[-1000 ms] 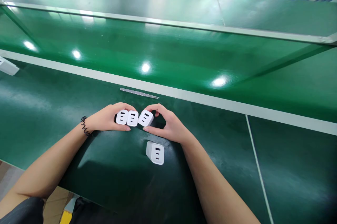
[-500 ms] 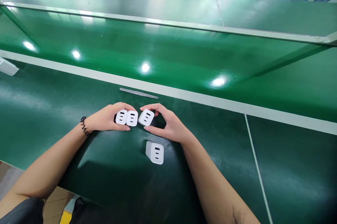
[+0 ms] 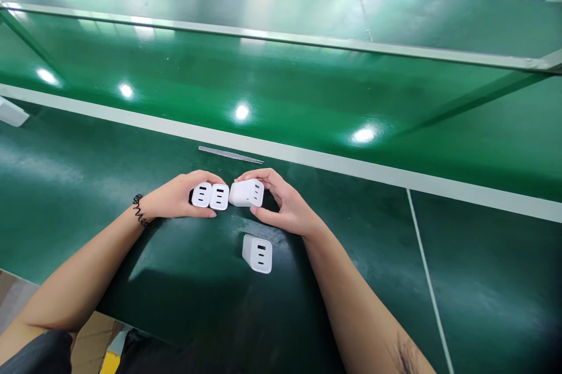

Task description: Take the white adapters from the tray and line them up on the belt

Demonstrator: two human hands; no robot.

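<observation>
My left hand [image 3: 178, 195] is closed around two white three-port chargers [image 3: 211, 196] held side by side, port faces toward me. Right beside them, my right hand [image 3: 281, 204] grips a third white charger [image 3: 246, 193], turned so its port face points right. A fourth white charger [image 3: 257, 253] lies loose on the dark green table [image 3: 132, 280], just in front of my right hand. A black coil band [image 3: 139, 210] circles my left wrist.
Thin metal tweezers [image 3: 230, 155] lie just beyond my hands near the pale rail [image 3: 351, 166]. Behind it runs a glossy green conveyor belt [image 3: 263, 87]. A white object [image 3: 11, 113] sits at the far left edge. Red stools and blue crates stand at the back.
My right hand has rotated its charger, so the port face that pointed toward me now faces right. The left hand and the loose charger have stayed put.
</observation>
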